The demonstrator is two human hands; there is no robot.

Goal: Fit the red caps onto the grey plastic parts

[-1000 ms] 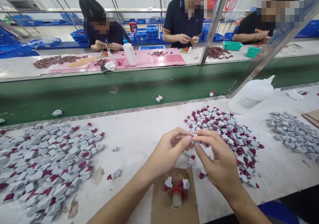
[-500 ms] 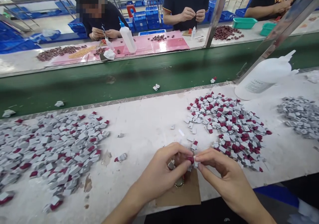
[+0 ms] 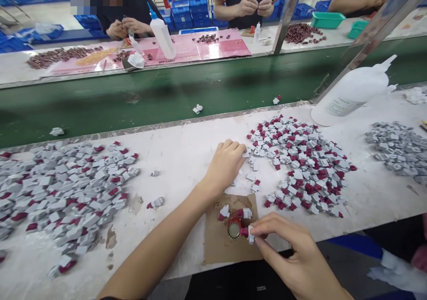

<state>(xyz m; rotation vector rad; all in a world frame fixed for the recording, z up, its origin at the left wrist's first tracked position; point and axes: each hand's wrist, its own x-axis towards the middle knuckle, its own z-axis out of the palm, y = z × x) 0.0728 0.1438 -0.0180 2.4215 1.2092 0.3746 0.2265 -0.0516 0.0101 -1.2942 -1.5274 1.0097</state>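
My right hand (image 3: 293,251) pinches a small grey-and-maroon plastic piece (image 3: 251,235) between thumb and fingertips. Its maroon end is beside a red bottle cap (image 3: 234,230), hollow side toward me, on a brown cardboard square (image 3: 216,246). Two similar pieces lie near the cap: one grey-and-maroon piece (image 3: 224,211) at left, another (image 3: 247,213) behind. Stretched forward, my left hand (image 3: 225,164) has its fingers curled together at the left edge of a grey-and-maroon pile (image 3: 303,166). A pale piece (image 3: 246,152) shows by its fingertips; what the fingers enclose is hidden.
A larger pile of grey-and-maroon pieces (image 3: 66,193) spreads at left. Grey pieces (image 3: 396,151) are heaped at far right, near a white bottle (image 3: 353,95) and a slanting metal post (image 3: 363,42). Beyond the green belt (image 3: 150,100), several people work at another table.
My left hand has left the cardboard and moved forward to the pile's edge. My right hand has come lower and nearer, holding the piece. The bottle cap and cardboard are now uncovered.
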